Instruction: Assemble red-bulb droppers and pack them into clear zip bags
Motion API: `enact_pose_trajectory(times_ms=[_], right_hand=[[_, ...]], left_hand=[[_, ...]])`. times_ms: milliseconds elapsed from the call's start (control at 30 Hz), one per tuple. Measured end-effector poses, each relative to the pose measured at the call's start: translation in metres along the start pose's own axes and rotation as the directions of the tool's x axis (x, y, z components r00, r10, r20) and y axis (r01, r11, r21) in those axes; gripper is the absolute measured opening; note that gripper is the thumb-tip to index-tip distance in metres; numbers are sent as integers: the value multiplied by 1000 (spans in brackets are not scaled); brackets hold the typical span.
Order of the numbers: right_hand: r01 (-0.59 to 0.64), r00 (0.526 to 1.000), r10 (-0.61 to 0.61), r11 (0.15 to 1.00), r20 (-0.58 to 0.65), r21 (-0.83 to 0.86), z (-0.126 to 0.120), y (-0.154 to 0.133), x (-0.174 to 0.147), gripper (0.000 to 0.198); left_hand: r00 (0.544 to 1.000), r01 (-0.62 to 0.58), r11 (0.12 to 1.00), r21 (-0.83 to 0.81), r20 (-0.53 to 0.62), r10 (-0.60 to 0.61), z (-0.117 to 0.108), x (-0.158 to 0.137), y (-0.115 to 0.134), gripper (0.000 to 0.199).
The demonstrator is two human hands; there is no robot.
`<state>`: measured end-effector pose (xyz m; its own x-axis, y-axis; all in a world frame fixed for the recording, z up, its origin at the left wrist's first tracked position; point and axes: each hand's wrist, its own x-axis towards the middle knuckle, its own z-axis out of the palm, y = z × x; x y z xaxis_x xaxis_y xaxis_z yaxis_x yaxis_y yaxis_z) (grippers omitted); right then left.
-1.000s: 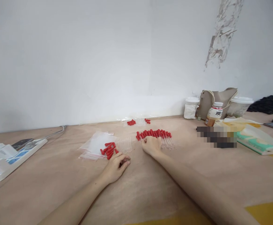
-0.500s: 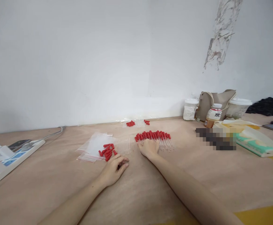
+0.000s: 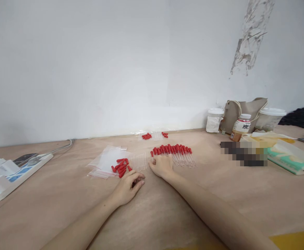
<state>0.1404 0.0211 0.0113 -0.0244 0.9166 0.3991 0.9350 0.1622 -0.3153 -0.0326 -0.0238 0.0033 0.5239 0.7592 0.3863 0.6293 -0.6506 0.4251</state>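
A white wall stands behind a wide table (image 3: 167, 215) covered in smooth tan paper. The two hands lie a little apart on it. The left hand (image 3: 128, 187) rests on its side with the fingers curled loosely in. I cannot tell if anything is inside it. Just past its fingertips sits a small pile of red rubber caps (image 3: 121, 165), short and rounded, lying against some flat clear plastic bags (image 3: 107, 159). The right hand (image 3: 161, 166) lies flat, palm down, with its fingers touching the left end of a neat row of droppers (image 3: 174, 153). Each dropper has a red soft top and a thin clear tube. Between the hands lies a row of bare clear tubes (image 3: 139, 161), hard to see.

To keep that row tidy, I think a light, flat press works best, since the thin tubes look slippery and could roll or snap.

More red caps (image 3: 146, 136) lie far back by the wall. A white power strip (image 3: 13, 175) sits at the left. Paper cups (image 3: 214, 119), a small bottle (image 3: 241, 126) and a cloth bag (image 3: 235, 111) stand at the right.
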Motion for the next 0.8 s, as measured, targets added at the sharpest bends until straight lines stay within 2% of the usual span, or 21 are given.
enact_pose_trajectory(times_ms=[133,233,300,367,433,500,633,800], right_hand=[[33,999,-32,999,-18,6,9,-9,12,20],[52,998,-51,998,28,-41,15,-11,23,24],[15,998,-11,997,61,-73,16,-9,28,28],[-45,995,52,995,87,-88,15,-6,33,33],[-75,990,84,994,111,-85,14,-5,36,37],[-96,984,108,992,144,-86,12,-8,38,38],[-150,958,171,983,231,-107,10,-21,43,26],[-151,945,174,983,276,-104,10,-30,49,18]], left_hand=[[1000,9,1000,13,-20,-8,-2,1,3,15],[987,77,988,134,-153,-56,-16,7,-4,17],[959,166,956,241,-265,-100,-31,14,-16,22],[934,266,910,318,-317,-162,-47,22,-32,20],[903,395,845,361,-320,-285,-57,29,-49,21],[876,470,802,368,-308,-372,-62,35,-63,24],[865,498,793,351,-270,-424,-58,40,-76,28],[865,499,803,326,-253,-434,-55,42,-76,26]])
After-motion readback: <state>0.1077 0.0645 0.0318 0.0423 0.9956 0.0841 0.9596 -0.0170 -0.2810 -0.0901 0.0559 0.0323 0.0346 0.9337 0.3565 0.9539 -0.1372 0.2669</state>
